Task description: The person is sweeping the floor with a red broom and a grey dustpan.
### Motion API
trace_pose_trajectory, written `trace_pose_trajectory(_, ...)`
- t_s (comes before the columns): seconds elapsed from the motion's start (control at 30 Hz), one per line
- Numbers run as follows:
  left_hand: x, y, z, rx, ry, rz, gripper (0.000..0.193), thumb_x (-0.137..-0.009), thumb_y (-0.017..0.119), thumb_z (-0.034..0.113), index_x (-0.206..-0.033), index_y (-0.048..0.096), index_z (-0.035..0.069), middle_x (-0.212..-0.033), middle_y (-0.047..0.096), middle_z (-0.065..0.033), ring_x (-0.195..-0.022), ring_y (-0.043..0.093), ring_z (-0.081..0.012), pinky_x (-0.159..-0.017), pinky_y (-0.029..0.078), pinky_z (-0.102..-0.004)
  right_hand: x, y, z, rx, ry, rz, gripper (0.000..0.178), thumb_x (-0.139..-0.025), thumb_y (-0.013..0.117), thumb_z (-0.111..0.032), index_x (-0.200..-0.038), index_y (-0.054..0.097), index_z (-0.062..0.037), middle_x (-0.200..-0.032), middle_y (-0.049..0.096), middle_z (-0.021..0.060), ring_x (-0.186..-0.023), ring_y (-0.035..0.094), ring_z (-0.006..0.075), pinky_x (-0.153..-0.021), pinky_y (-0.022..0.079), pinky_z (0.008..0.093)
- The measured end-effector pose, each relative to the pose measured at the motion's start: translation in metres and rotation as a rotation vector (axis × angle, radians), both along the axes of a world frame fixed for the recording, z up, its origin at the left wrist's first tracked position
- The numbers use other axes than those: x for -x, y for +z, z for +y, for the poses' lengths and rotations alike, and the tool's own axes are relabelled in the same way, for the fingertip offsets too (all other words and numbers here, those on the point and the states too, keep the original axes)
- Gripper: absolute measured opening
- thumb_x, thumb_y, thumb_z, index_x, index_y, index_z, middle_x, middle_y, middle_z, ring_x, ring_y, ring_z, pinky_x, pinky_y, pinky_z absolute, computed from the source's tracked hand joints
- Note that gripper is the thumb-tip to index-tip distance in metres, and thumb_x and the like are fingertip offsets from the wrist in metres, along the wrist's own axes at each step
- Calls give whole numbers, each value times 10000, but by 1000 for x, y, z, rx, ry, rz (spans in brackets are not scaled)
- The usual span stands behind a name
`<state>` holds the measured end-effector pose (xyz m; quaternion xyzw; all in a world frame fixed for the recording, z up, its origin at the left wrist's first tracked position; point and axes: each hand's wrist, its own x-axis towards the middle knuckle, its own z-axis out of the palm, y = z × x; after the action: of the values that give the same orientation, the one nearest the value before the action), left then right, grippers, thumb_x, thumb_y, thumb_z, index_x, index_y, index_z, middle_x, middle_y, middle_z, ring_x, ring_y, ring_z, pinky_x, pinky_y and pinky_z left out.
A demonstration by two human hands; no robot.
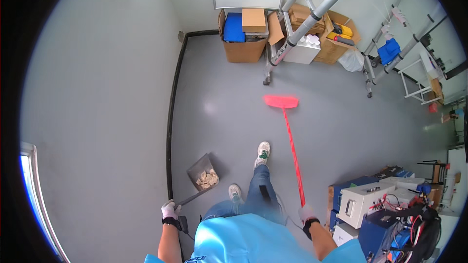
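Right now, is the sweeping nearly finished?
Partly. Done: the grey dustpan already holds a pile of crumpled pale scraps. In hand: the left hand grips the dustpan's handle, and the right hand holds the red broom, its head out on the grey floor. Left: the scraps aren't emptied yet.

A grey-floored storage room, seen from above

Pale walls [97, 68] are enclosing a smooth grey floor [219, 92] that is catching a soft glare; a black baseboard [171, 117] is running along the left wall. Open cardboard boxes [243, 44] and a telescopic aluminium ladder [312, 17] are standing against the far wall, daylight is coming through a window [29, 175] at left, and equipment cases [360, 199] are crowding the right corner.
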<state>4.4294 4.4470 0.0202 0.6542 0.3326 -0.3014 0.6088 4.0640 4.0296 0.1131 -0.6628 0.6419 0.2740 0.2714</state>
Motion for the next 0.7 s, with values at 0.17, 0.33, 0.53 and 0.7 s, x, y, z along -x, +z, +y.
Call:
trace_pose_trajectory(0.17,28,-6,28,-82,55,39,245,-715,434,-11,-942,527,-5,-835,502,-94,-706,517,-194,-570,503,-299,90,18,134,30,256,108,245,-761,418,-182,-876,492,21,-738,569,219,-669,575,345,-557,470,410)
trace_pose_trajectory(0.33,50,-37,47,-152,85,8,213,-714,443,-10,-894,556,-5,-827,532,-94,-661,538,-186,-499,501,-279,196,32,208,13,-22,138,277,-718,501,-247,-734,515,30,-534,527,141,-505,566,231,-452,442,336)
trace_pose_trajectory(0.53,68,-67,68,-217,49,58,260,-707,412,-33,-934,540,-26,-882,512,-115,-677,541,-194,-527,516,-274,144,89,185,26,36,72,283,-712,513,-257,-713,512,26,-519,511,127,-486,546,223,-444,425,339)
trace_pose_trajectory(0.7,89,-83,75,-204,97,32,252,-706,416,-24,-923,545,-32,-822,525,-112,-606,539,-184,-489,499,-258,-4,93,124,5,156,-142,288,-708,522,-265,-695,510,23,-506,497,115,-471,530,217,-438,411,342)
